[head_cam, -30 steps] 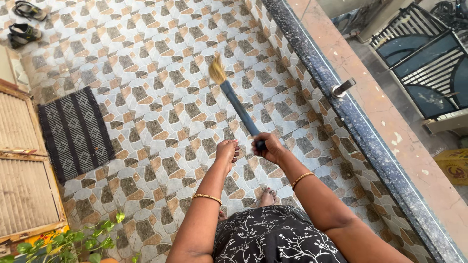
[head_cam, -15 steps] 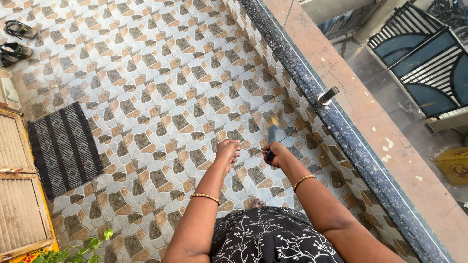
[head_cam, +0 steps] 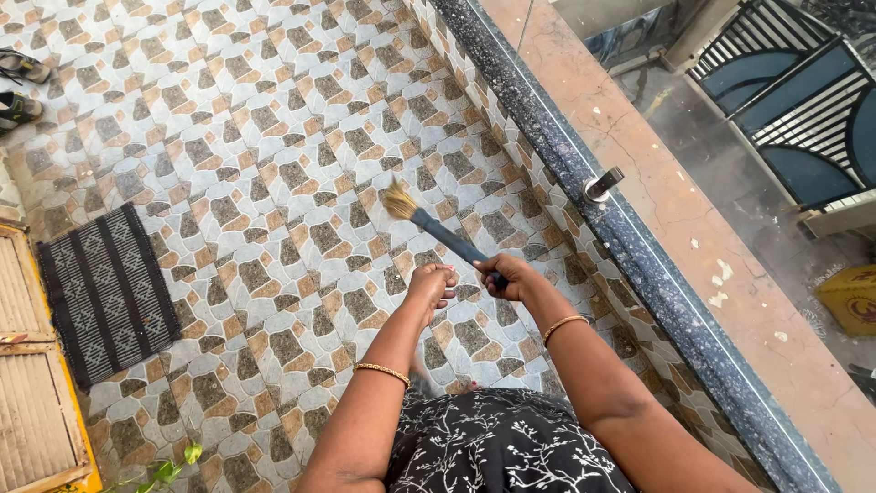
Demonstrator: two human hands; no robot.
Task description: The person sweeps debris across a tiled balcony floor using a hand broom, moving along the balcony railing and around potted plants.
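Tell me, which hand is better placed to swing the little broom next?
Probably the right hand: it already grips the dark handle of the broom, bristles pointing away over the tiled floor. The left hand is beside it, empty.

Broom (head_cam: 438, 233): held over the floor (head_cam: 274, 137), head pointing to 10 o'clock from the right hand (head_cam: 511, 277).
Left hand (head_cam: 431, 283): just beside the right hand, at its 9 o'clock.
Parapet ledge (head_cam: 584, 201): runs from 12 to 5 o'clock along the right.
Mat (head_cam: 105, 288): on the floor at 9 o'clock.
Sandals (head_cam: 18, 87): far corner, 10 o'clock.
Plant (head_cam: 164, 470): 7 o'clock.
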